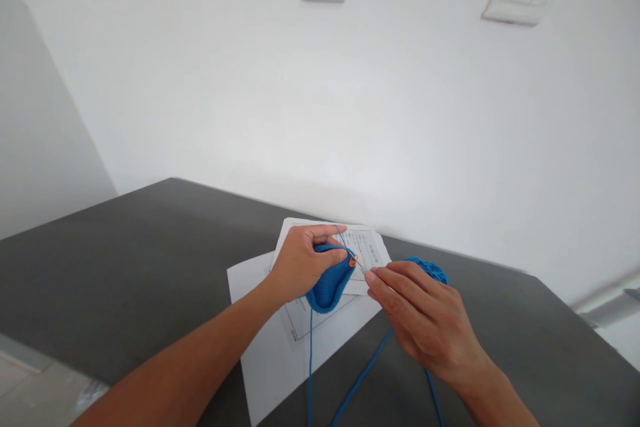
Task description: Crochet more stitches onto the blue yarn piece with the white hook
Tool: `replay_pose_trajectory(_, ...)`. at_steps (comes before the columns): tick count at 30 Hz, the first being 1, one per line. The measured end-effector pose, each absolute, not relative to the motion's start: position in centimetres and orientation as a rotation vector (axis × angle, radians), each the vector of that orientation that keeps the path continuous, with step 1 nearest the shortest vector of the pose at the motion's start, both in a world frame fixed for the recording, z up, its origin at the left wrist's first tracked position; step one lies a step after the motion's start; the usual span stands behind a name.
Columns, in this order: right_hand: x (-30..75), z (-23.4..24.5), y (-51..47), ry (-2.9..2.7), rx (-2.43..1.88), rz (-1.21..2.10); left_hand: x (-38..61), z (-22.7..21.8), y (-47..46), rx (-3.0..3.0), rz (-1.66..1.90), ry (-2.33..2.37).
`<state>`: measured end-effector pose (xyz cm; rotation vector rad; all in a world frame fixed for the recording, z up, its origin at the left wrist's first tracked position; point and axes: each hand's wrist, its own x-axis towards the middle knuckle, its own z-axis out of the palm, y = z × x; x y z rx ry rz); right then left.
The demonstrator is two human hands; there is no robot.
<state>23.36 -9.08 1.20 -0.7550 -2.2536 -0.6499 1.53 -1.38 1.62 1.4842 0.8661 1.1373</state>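
My left hand [303, 260] pinches the upper edge of a blue crocheted piece [327, 287], which is cupped and open toward me. A strand of blue yarn [342, 235] runs over the raised left index finger. My right hand [425, 313] is closed around the light grey handle of a crochet hook [365, 270], whose thin metal tip meets the edge of the blue piece beside the left thumb. An orange stitch marker [353, 261] is clipped on that edge. Part of the hook's handle is hidden inside the right fingers.
Printed sheets [373, 247] and a larger white sheet [270, 367] lie under the hands on the dark grey table [150, 260]. A ball of blue yarn [430, 269] sits behind my right hand. Yarn strands [361, 377] trail toward me. A white wall [320, 113] rises behind the table.
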Motion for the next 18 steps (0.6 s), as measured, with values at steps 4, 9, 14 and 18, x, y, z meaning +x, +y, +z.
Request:
replay_pose_trajectory(4,23.1,1.6,-9.1,-2.245,-0.722,-0.586,1.3,1.8,-1.1,1.581,1.122,0.906)
replay_pose_trajectory(9,22.5,1.8,-8.9,-2.024,-0.708,-0.254,1.0,1.5,-0.8,1.62,1.1,0.885)
replay_pose_trajectory(14,22.2,-0.3,-8.1,-1.412,-0.882,0.508,0.9,1.7,-0.8,1.637,1.111,0.89)
replay_pose_trajectory(18,21.3,-2.0,-6.9,-0.996,-0.729,1.029,1.4,1.8,-1.2,1.591,1.163,0.884)
